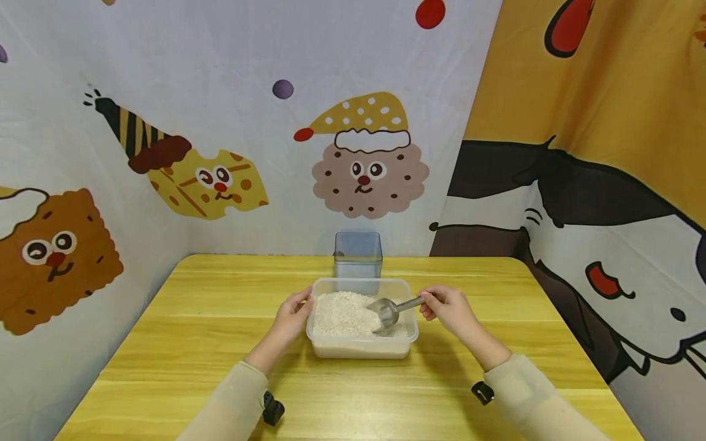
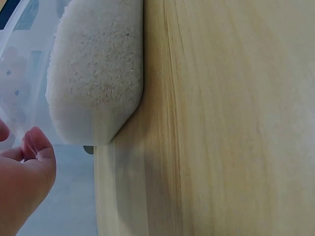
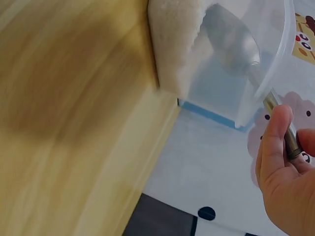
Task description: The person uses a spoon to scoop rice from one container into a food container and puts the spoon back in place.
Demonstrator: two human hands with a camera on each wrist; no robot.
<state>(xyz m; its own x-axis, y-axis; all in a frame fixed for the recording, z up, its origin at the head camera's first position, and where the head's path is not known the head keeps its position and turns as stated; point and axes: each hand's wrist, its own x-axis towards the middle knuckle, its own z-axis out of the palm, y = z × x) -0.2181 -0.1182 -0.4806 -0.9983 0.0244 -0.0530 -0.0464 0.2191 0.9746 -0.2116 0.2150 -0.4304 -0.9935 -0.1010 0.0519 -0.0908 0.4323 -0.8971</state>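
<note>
A clear plastic container (image 1: 361, 340) holding white rice (image 1: 343, 315) stands on the table. At its left end my left hand (image 1: 292, 315) pinches the rim; the left wrist view shows the bent fingertips (image 2: 40, 140) at the edge. My right hand (image 1: 449, 309) grips the handle of a metal scoop (image 1: 388, 312) between thumb and fingers. The scoop's head lies inside the container, against the right side of the rice pile, its front partly in the grains. Through the clear wall, the right wrist view shows the scoop (image 3: 231, 44) too.
Behind the rice container stands an open, bluish transparent square container (image 1: 357, 248), its lower part hidden. The light wooden table (image 1: 209, 343) meets patterned cloth (image 1: 237, 116) at the back. Dark wrist devices (image 1: 273, 408) show at both sleeves.
</note>
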